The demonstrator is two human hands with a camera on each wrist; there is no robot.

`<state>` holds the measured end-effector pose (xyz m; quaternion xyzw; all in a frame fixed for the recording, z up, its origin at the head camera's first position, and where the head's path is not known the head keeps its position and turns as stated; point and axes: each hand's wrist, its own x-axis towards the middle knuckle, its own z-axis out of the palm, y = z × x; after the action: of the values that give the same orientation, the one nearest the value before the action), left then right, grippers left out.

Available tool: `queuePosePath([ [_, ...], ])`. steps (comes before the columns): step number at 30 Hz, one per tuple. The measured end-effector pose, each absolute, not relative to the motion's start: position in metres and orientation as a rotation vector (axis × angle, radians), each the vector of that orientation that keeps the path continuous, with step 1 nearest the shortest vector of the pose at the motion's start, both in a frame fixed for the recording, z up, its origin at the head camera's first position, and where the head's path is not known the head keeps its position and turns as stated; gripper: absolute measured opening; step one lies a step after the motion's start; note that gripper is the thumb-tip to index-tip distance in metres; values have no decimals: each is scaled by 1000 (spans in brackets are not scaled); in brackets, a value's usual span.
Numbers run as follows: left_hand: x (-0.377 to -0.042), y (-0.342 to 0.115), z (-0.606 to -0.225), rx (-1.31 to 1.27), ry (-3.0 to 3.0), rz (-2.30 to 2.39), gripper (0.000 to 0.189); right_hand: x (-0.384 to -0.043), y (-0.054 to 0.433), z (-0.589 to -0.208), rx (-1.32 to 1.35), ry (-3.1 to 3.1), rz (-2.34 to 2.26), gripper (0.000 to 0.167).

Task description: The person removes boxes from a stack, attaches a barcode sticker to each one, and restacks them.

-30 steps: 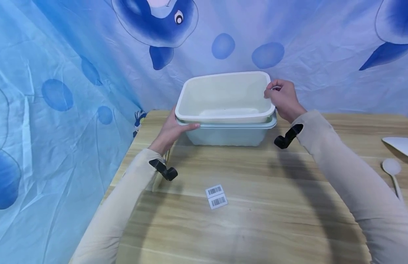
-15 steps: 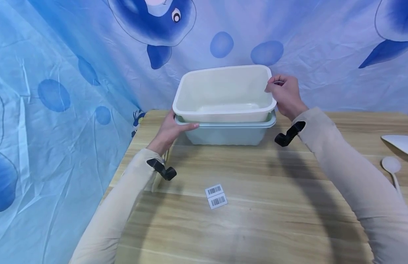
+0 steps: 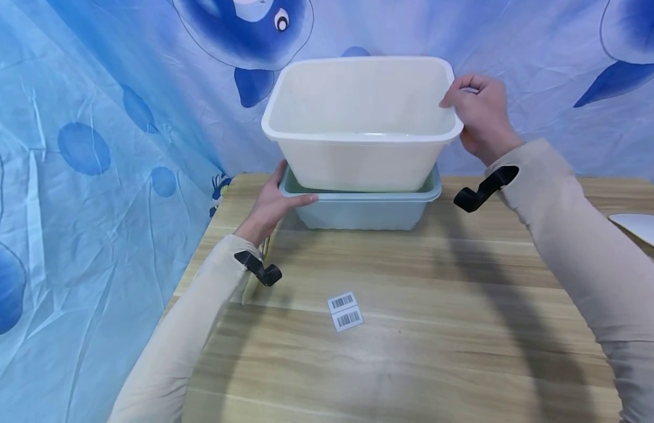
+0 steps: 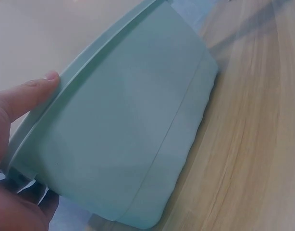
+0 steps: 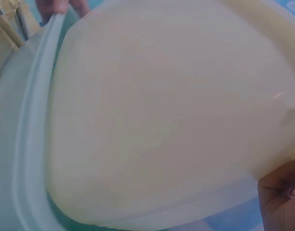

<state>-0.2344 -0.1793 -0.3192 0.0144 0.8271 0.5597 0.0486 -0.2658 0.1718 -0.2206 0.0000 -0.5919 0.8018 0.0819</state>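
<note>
In the head view a pale green plastic basin (image 3: 358, 214) stands on the wooden table near its far edge. My left hand (image 3: 271, 205) grips the basin's left end, thumb along the rim and the other fingers round the corner, as the left wrist view also shows. My right hand (image 3: 482, 114) pinches the right rim of a white plastic basin (image 3: 358, 164), raised most of the way out of the green one. The white basin's lower end still overlaps the green rim, and its opening tilts toward me. Its underside fills the right wrist view.
A label with two barcodes (image 3: 345, 311) lies on the table in front of the basins. At the right edge a flat white piece (image 3: 641, 228) shows in part. A blue curtain (image 3: 94, 235) with whale prints hangs behind and to the left.
My right hand has lifted the white basin upward and slightly right, out of the green basin. My left hand has stayed on the green basin, which has barely moved.
</note>
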Motion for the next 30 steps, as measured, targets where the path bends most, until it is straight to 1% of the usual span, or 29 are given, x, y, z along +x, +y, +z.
queuePosePath([
  [5, -234, -177, -317, 11, 2533, 1662, 110, -260, 178, -207, 21, -1737, 2397, 10],
  [13, -237, -179, -320, 101, 2548, 1664, 106, -249, 200, -195, 91, -1660, 2420, 8],
  [18, -237, -177, -321, 84, 2562, 1639, 109, -241, 228, -190, 64, -1568, 2474, 12],
  [22, -237, -177, -321, 51, 2577, 1609, 111, -232, 255, -189, 52, -1587, 2427, 12],
  [26, -238, -180, -321, 60, 2574, 1629, 111, -224, 282, -192, 97, -1610, 2361, 11],
  [30, -237, -182, -322, 56, 2563, 1650, 112, -223, 311, -198, 152, -1532, 2377, 15],
])
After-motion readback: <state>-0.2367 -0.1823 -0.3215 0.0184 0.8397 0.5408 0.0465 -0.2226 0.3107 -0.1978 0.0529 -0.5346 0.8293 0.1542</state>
